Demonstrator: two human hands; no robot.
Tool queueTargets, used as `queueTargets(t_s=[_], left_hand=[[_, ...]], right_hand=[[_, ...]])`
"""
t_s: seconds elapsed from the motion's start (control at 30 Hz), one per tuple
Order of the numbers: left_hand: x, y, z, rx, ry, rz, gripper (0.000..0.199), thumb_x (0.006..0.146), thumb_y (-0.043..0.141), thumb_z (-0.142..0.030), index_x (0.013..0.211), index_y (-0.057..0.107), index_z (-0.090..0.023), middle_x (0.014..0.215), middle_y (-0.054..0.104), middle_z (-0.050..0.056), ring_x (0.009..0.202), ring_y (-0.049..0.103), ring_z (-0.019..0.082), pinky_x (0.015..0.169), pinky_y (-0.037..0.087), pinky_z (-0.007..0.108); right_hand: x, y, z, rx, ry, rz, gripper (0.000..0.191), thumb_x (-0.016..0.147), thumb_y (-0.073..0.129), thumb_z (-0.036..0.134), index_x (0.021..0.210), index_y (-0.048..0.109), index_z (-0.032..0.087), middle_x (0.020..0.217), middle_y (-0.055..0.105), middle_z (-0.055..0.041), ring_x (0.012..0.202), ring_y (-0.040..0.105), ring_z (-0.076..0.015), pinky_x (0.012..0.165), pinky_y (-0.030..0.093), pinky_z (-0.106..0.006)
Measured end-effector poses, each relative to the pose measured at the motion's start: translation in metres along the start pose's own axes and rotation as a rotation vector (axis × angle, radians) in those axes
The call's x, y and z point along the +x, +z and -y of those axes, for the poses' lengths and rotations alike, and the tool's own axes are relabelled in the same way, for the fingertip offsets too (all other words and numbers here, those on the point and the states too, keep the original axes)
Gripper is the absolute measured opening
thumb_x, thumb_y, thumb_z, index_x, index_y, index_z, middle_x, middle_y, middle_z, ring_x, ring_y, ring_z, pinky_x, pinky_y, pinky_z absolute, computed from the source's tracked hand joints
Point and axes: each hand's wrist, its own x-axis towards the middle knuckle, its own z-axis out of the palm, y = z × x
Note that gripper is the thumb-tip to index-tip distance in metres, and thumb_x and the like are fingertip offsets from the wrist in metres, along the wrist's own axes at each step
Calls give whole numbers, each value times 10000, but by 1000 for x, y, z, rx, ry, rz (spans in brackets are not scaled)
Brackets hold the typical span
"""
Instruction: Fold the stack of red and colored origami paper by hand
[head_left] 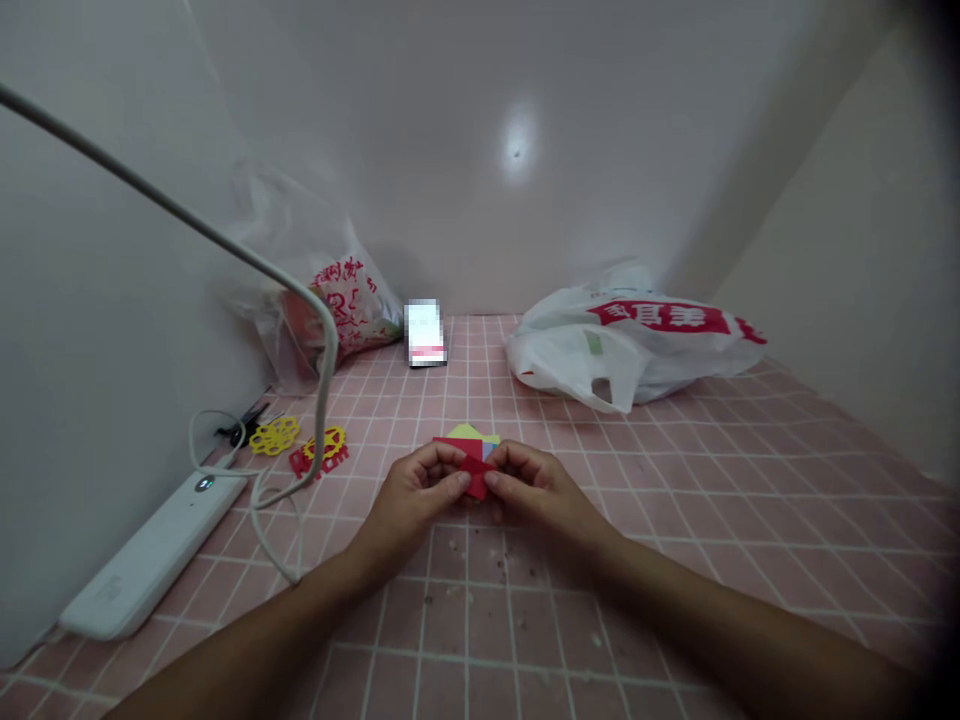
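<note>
A small piece of red paper (474, 462) is pinched between my two hands, over the middle of the table. My left hand (421, 483) grips its left side with thumb and fingers. On the other side, my right hand (534, 482) pinches the right edge, fingers curled behind it. Just beyond the red paper, yellow paper (466, 432) and a bit of blue show, partly covered by it and by my fingers. Whether those pieces lie on the table or are held too, I cannot tell.
Yellow cut-out shapes (275, 436) and a red cut-out (298, 464) lie left, near a white power bank (154, 555) and its cable (324, 400). Plastic bags stand back left (352, 300) and back right (637, 335). A lit phone (426, 332) leans at the rear wall.
</note>
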Motion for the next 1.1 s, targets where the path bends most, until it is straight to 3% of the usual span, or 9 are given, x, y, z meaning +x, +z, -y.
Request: queueTargets(t_s=[0.3, 0.5, 0.77, 1.1], left_hand=[[-1, 0, 1, 23, 34, 39, 162, 771, 688, -265, 857, 606, -156, 678, 655, -24, 600, 592, 94, 594, 473, 206], [0, -1, 5, 89, 98, 14, 187, 788, 672, -223, 963, 658, -157, 797, 702, 11, 739, 640, 123, 696, 484, 227], [-4, 1, 2, 68, 106, -12, 78, 772, 670, -199, 834, 676, -150, 726, 683, -1, 664, 618, 107, 640, 485, 210], [-8, 2, 1, -40, 102, -20, 103, 802, 654, -224, 865, 613, -153, 758, 655, -4, 672, 615, 104, 640, 512, 212]], right_hand=[[0, 2, -1, -6, -40, -45, 162, 757, 653, 210, 882, 553, 187, 660, 598, 52, 503, 544, -76, 506, 421, -210], [-2, 2, -3, -20, -81, -38, 115, 787, 627, 186, 895, 590, 193, 691, 600, 39, 537, 522, -76, 509, 402, -204], [-6, 2, -3, -227, -233, -52, 124, 818, 578, 156, 918, 635, 204, 736, 585, 24, 592, 519, -95, 546, 411, -227], [-9, -1, -5, -533, -478, -44, 236, 857, 526, 80, 973, 690, 204, 810, 675, -21, 680, 604, -130, 642, 479, -270]])
